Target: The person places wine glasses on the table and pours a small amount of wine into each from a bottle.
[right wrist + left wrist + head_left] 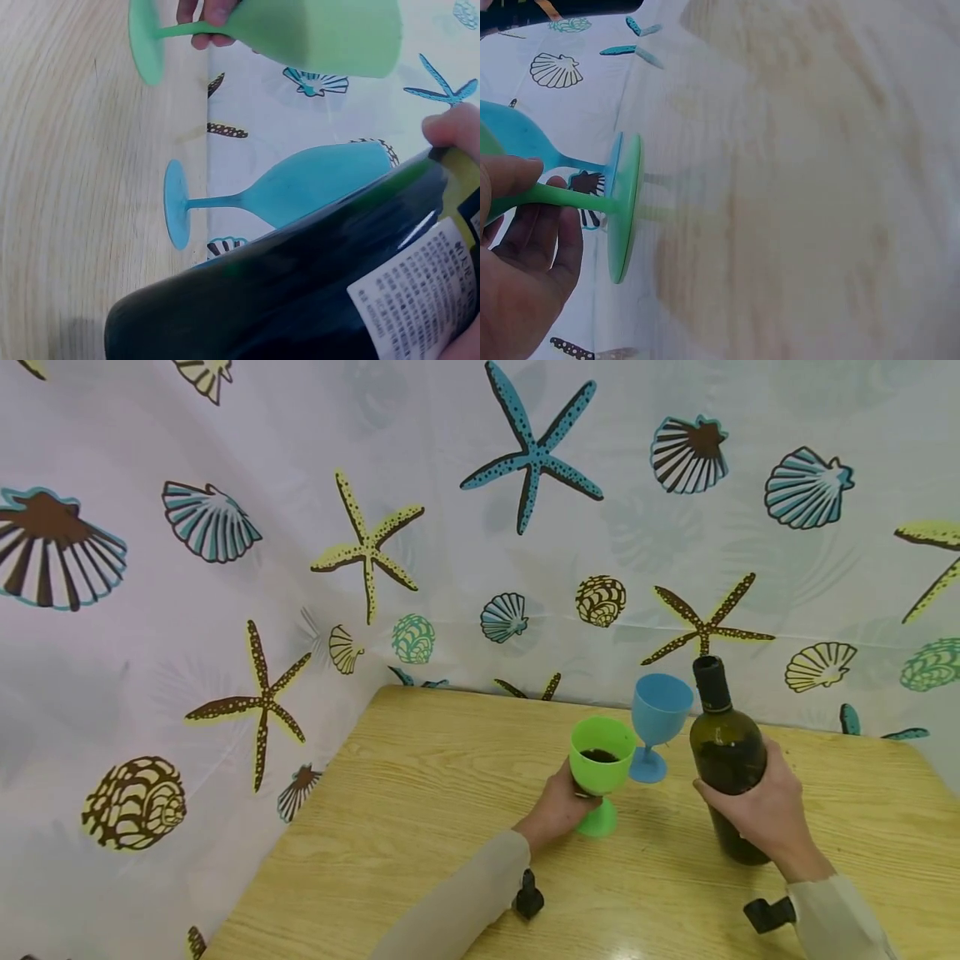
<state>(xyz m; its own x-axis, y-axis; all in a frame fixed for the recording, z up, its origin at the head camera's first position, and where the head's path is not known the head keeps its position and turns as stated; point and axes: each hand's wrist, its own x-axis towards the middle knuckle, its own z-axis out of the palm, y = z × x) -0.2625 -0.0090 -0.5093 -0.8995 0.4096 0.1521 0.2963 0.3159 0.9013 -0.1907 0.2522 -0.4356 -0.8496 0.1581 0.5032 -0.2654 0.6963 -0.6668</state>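
My left hand [558, 810] holds a green goblet [602, 752] by its stem, thumb and fingers around it just below the bowl. Dark liquid shows inside that bowl. My right hand [772, 810] grips a dark glass wine bottle [731, 752] around its body. The bottle leans slightly, its uncorked neck pointing up, and a white printed label [416, 300] faces the right wrist camera. Between the two hands, a little farther back, a blue goblet [662, 710] stands upright on the table, touched by neither hand. Whether the green foot touches the wood I cannot tell.
Light wood tabletop [420, 793] extends under everything, with bare wood left of the goblets. A white curtain [450, 568] printed with starfish and shells hangs behind and along the left edge. Small black devices [529, 897] are strapped at both wrists.
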